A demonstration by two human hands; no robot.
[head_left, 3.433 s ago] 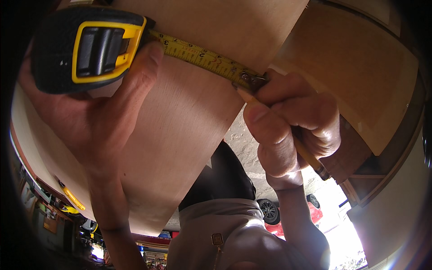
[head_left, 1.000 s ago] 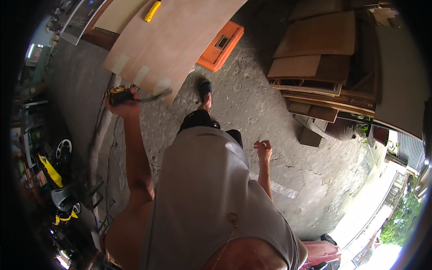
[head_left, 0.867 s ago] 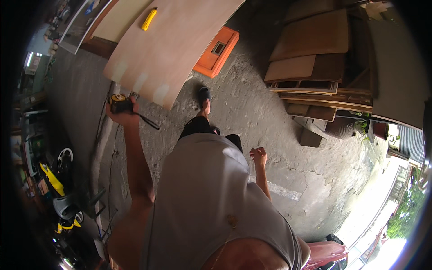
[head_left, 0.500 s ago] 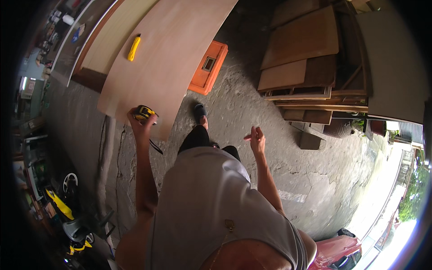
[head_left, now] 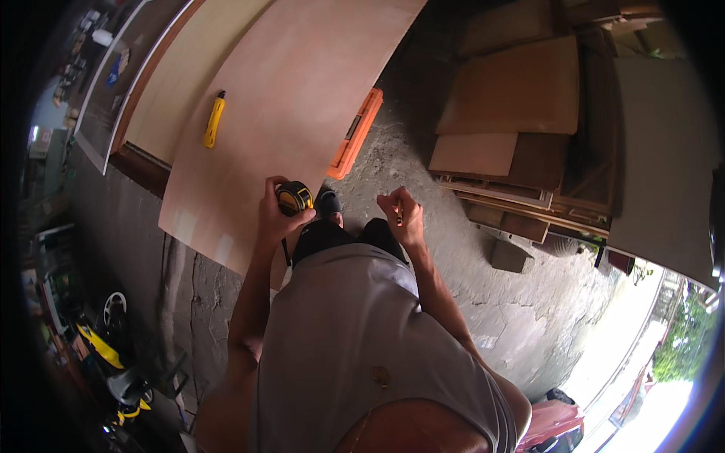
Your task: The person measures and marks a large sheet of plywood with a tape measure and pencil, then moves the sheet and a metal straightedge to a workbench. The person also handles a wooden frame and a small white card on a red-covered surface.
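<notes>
Here, left hand (head_left: 278, 215) fingers clenching tape measure (head_left: 294, 198), right hand (head_left: 402, 217) pinching pencil (head_left: 399, 219)

Bare plywood sheet (head_left: 302, 98) ahead of hands (yellow knife (head_left: 214, 119) far left); orange case (head_left: 355, 134) borders right edge.

Left hand (head_left: 276, 215): closed around a black-and-yellow tape measure (head_left: 294, 198), at the near edge of the plywood sheet (head_left: 302, 98).
Right hand (head_left: 402, 217): closed on a pencil (head_left: 399, 217), above the concrete floor (head_left: 453, 257).
Yellow utility knife (head_left: 214, 118): lying far left on a paler panel (head_left: 192, 75).
Orange case (head_left: 355, 136): partly beneath the sheet's right edge.
Stacked boards (head_left: 513, 106): far right.
</notes>
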